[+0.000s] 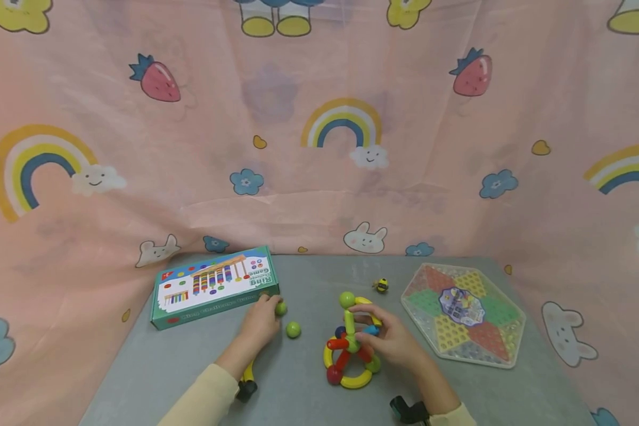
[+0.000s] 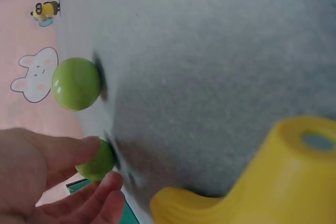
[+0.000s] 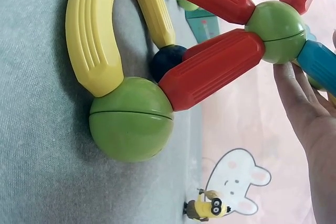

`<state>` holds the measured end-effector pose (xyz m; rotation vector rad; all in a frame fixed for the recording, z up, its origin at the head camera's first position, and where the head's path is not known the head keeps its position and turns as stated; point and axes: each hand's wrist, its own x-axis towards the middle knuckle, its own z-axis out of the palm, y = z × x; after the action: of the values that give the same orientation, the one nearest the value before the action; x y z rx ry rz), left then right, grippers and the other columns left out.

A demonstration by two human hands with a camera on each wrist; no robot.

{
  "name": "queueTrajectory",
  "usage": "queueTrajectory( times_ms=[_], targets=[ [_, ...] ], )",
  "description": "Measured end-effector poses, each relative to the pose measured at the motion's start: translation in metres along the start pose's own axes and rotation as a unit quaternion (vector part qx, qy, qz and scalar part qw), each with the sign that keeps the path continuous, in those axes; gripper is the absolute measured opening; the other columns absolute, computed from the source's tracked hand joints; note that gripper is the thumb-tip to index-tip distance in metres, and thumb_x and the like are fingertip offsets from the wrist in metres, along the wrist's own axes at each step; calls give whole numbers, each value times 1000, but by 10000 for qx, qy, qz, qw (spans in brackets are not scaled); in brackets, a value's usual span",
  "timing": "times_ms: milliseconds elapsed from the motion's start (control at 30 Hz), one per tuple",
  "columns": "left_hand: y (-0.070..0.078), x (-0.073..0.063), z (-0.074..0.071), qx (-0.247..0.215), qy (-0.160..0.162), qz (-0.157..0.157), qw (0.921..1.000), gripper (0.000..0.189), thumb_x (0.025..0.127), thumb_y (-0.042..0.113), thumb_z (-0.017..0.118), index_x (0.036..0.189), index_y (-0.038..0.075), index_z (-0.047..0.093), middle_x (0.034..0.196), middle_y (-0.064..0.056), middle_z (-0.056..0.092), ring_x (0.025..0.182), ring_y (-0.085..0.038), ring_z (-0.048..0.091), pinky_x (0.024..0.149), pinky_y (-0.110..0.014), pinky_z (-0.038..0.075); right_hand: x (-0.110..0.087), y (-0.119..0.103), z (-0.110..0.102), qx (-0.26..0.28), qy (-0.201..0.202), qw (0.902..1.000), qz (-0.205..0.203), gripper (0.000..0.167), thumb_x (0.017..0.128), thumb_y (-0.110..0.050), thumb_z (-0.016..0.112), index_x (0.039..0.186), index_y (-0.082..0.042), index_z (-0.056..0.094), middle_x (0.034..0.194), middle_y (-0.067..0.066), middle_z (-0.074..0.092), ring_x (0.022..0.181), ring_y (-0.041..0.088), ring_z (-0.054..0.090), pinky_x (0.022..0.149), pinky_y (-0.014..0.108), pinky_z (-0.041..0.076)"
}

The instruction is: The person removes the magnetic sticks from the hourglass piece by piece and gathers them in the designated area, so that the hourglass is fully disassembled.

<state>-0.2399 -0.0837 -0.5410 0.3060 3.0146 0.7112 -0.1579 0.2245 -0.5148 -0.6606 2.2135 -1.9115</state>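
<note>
My left hand (image 1: 261, 324) pinches a green ball (image 1: 281, 308) between thumb and fingers, beside the green-edged box. A second green ball (image 1: 293, 329) lies on the grey table just right of that hand. My right hand (image 1: 396, 337) holds the upper part of a built toy of balls and rods, its fingers by a blue rod (image 3: 319, 64) and a green ball (image 3: 276, 31). Red rods (image 3: 212, 69) rise from a base of curved yellow rods (image 1: 355, 381) and balls. Loose yellow pieces (image 2: 283, 182) lie near my left wrist.
A boxed ring game (image 1: 213, 290) lies at the back left. To the right is a hexagonal game board (image 1: 460, 313) with coloured fields. A small yellow-and-black figure (image 1: 381, 286) stands behind the toy. A pink printed curtain (image 1: 319, 201) hangs along the table's back edge.
</note>
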Motion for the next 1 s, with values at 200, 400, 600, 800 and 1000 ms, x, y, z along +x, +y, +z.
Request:
queueTrajectory(
  times_ms=[200,400,600,800,1000],
  targets=[
    [0,0,-1,-98,12,-214,9997,35,83,7,78,115,4,65,106,-13,64,88,-23,60,76,-40,55,0,1,0,-174,33,9998,89,40,99,-4,61,138,-8,53,147,23,48,129,47,54,95,28,55],
    [7,-5,-8,-57,-136,103,9998,57,69,7,86,123,10,66,115,-12,63,96,-26,52,77,-42,49,-1,2,0,-269,70,9995,146,40,99,-6,62,138,-9,53,147,22,49,129,46,54,96,29,54],
    [17,-11,-1,-203,-871,719,9934,41,70,11,87,109,8,72,100,-6,66,85,-19,59,74,-39,51,-1,2,-1,-268,115,9994,168,40,99,-8,63,138,-10,53,147,21,49,129,47,54,96,30,55],
    [21,-3,7,-30,15,502,9987,30,79,17,83,106,8,74,102,-6,67,89,-19,56,75,-36,49,-1,2,0,-42,75,9999,130,43,100,-5,60,142,-9,51,150,22,46,130,46,53,94,30,55],
    [15,7,8,402,419,416,9974,30,76,26,87,101,14,76,113,-8,65,103,-26,51,78,-39,40,1,2,1,174,18,9996,-227,57,101,0,56,154,-9,37,159,24,34,130,47,53,94,32,56]
  ],
)
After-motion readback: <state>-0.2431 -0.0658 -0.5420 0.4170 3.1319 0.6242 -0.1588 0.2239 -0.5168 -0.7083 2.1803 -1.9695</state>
